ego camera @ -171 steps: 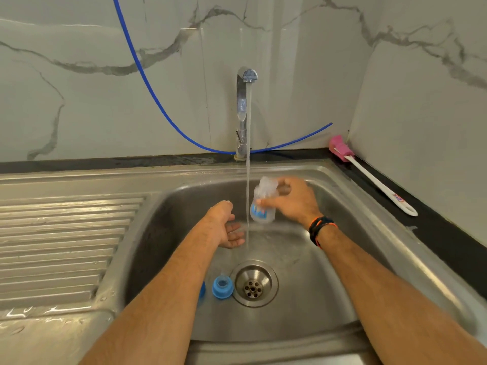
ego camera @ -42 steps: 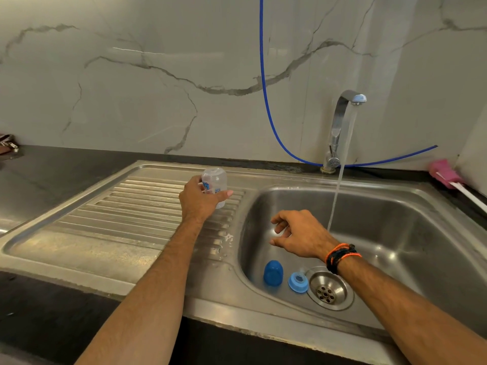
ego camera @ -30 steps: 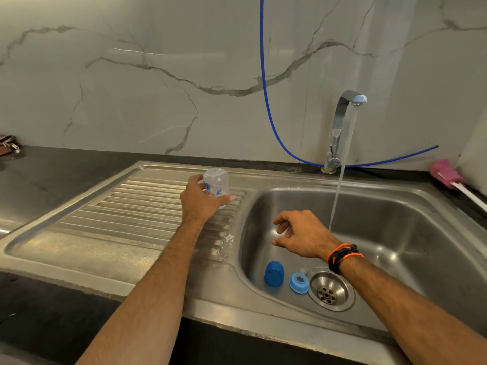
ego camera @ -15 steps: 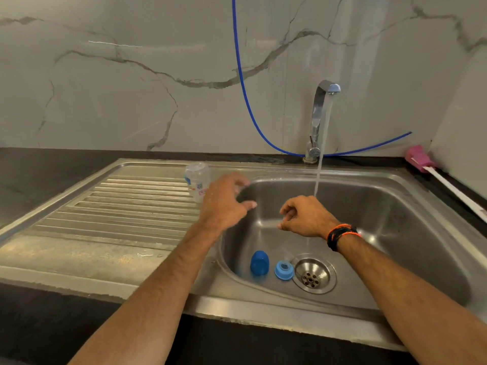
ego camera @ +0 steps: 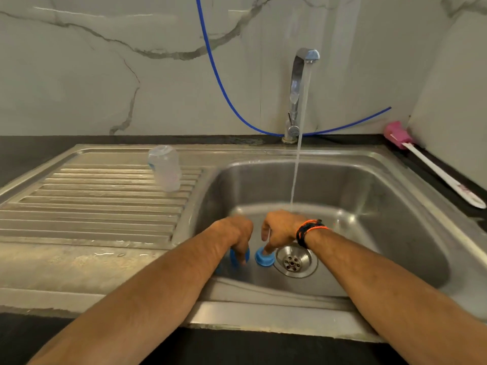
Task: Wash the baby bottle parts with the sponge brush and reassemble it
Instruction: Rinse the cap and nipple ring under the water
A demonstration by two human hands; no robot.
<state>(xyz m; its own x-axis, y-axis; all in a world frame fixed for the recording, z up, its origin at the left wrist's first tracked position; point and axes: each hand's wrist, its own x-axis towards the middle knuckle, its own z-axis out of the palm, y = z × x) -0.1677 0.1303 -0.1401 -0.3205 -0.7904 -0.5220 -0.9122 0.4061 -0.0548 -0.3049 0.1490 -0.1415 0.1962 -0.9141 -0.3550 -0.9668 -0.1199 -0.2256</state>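
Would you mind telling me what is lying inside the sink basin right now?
Inside the sink basin, a blue collar ring sits beside the drain strainer, touched by the right hand. The left hand covers most of the blue cap; its grip is hidden.

Left hand (ego camera: pixel 234 233) covers most of blue cap (ego camera: pixel 238 256); grip unclear. Right hand (ego camera: pixel 282 229) fingertips on blue ring (ego camera: pixel 264 257), pinch or touch unclear. Bottle (ego camera: pixel 165 167) motion-blurred, print unreadable. Brush (ego camera: pixel 432 167) handle print unreadable.
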